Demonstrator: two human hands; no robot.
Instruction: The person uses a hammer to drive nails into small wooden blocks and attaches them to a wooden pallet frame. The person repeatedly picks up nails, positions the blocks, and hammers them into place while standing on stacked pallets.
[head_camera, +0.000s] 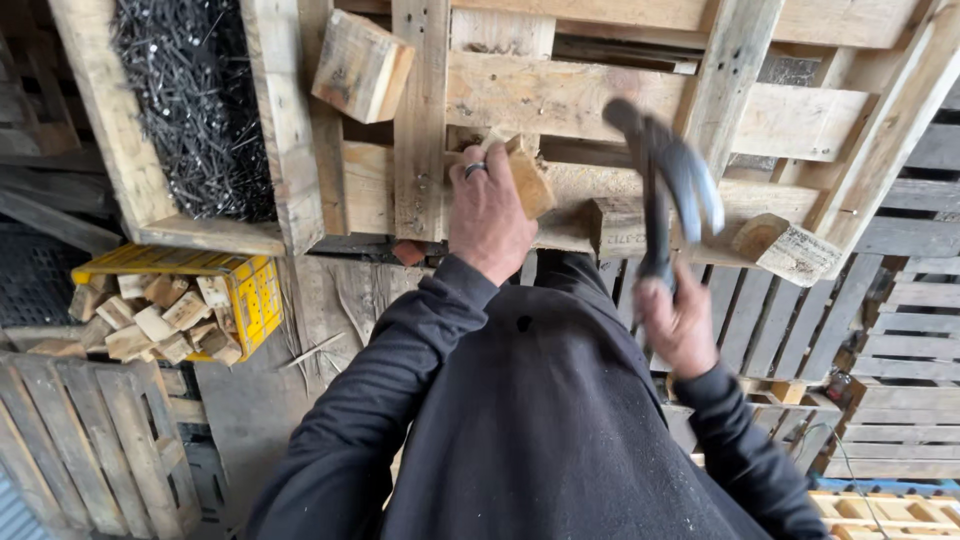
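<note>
One big wooden pallet (640, 100) lies across the top of the view, made of pale boards with gaps between them. Beside it on the left sits a wooden box (285, 130) full of dark nails (195, 110). Lower down on the left, a yellow crate (255, 295) holds many small wood blocks (160, 315). More pallets (900, 340) are stacked on the right. The right hand (680, 325) is closed tight around the handle of a hammer (665, 185), and the hammer head is up in the air above the pallet boards. The left hand (488, 215) wears a ring and presses its fingers around a small wooden block (530, 180), holding it against the edge of the pallet. Another loose block (360, 65) rests on the boards farther up.
</note>
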